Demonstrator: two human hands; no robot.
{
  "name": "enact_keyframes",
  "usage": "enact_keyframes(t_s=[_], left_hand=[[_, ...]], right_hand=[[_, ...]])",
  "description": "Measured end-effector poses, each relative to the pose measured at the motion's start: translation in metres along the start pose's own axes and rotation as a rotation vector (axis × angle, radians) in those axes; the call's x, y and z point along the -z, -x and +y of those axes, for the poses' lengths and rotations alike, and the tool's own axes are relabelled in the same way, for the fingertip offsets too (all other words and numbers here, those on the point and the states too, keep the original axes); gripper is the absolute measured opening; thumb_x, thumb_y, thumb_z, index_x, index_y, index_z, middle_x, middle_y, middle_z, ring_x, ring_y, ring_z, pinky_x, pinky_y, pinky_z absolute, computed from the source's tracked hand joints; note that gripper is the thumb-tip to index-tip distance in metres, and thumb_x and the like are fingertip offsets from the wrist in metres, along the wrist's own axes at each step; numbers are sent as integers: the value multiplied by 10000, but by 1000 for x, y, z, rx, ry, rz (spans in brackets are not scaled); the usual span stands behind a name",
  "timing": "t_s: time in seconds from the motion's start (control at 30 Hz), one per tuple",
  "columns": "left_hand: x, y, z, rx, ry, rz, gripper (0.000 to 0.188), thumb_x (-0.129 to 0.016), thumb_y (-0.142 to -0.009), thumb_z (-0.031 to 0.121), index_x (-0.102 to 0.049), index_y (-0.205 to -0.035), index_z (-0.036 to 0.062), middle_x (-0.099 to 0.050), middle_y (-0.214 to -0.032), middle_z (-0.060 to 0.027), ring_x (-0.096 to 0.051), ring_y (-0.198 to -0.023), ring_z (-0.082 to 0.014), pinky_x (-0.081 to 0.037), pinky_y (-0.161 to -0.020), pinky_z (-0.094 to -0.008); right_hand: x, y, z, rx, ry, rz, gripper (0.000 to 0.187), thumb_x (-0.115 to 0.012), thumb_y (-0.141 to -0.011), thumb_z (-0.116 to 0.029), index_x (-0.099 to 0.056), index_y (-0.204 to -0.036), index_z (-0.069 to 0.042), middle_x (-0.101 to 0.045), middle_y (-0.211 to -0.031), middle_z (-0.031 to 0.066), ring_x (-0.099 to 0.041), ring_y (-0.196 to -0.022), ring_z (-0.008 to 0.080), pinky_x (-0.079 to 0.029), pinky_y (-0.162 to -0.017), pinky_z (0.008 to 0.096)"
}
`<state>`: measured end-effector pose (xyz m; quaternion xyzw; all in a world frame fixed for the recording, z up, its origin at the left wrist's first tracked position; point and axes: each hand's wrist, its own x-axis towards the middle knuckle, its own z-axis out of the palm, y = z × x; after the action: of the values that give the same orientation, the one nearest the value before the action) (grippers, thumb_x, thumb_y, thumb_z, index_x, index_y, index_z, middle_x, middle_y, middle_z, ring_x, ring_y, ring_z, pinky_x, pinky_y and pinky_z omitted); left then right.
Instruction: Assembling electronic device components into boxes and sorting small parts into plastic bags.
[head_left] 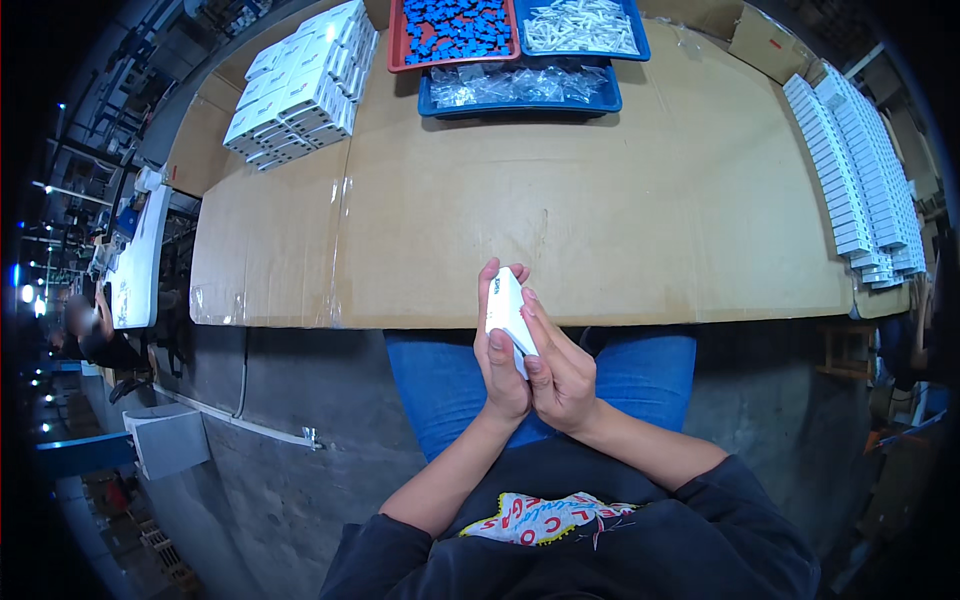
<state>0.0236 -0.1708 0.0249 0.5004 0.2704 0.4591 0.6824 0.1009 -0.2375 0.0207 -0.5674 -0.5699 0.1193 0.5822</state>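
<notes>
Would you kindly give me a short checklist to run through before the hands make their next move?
1. White box steadied by both the left hand and the right hand: ok.
2. A hand free to pick up something else: not ok, both are on the box.
3. Near end of the box closed: cannot tell, the hands partly cover it.
4. Blue parts inside the red tray: ok.
5. Stacked white boxes standing on the cardboard surface at left: ok.
</notes>
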Motion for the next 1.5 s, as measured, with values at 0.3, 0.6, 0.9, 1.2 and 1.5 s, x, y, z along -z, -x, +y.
enact_keyframes(t_s=[0.3,0.6,0.9,1.2,1.5], left_hand=[[-2,4,1,58,80,11,1042,-429,-990,799,-221,-1652,22,-453,-1533,-178,-397,-1478,-302,-267,-1242,-426],[2,-10,28,80,129,-2,1158,-505,-916,857,-181,-1670,40,-390,-1600,-172,-400,-1467,-280,-311,-1219,-413],[-2,-11,22,-17,-7,-138,1210,-523,-888,855,-162,-1678,12,-312,-1656,-238,-438,-1448,-359,-362,-1198,-507],[8,-6,12,3,-26,-194,1125,-575,-881,672,-172,-1669,-22,-346,-1617,-261,-455,-1436,-346,-357,-1199,-483],[22,-10,-8,-183,-378,-195,1022,-558,-922,608,-276,-1609,-94,-456,-1479,-275,-507,-1338,-350,-412,-1140,-453]], right_hand=[[2,0,-2,29,78,18,459,-597,-1052,-131,-556,-1408,157,-553,-1442,394,-581,-1340,517,-530,-1076,475],[11,-21,-11,-167,-292,-22,462,-519,-1122,-262,-593,-1409,91,-567,-1484,304,-566,-1398,403,-452,-1151,419],[2,-6,28,-1049,-1255,150,493,-469,-1139,-450,-625,-1302,-11,-707,-1201,98,-667,-1130,169,-513,-1035,346],[11,-10,38,-1049,-1271,54,516,-496,-1120,-461,-603,-1300,10,-701,-1198,117,-678,-1149,182,-566,-989,352],[17,-18,6,-1026,-990,44,496,-608,-1097,-350,-469,-1464,-45,-663,-1260,119,-667,-1102,152,-572,-887,317]])
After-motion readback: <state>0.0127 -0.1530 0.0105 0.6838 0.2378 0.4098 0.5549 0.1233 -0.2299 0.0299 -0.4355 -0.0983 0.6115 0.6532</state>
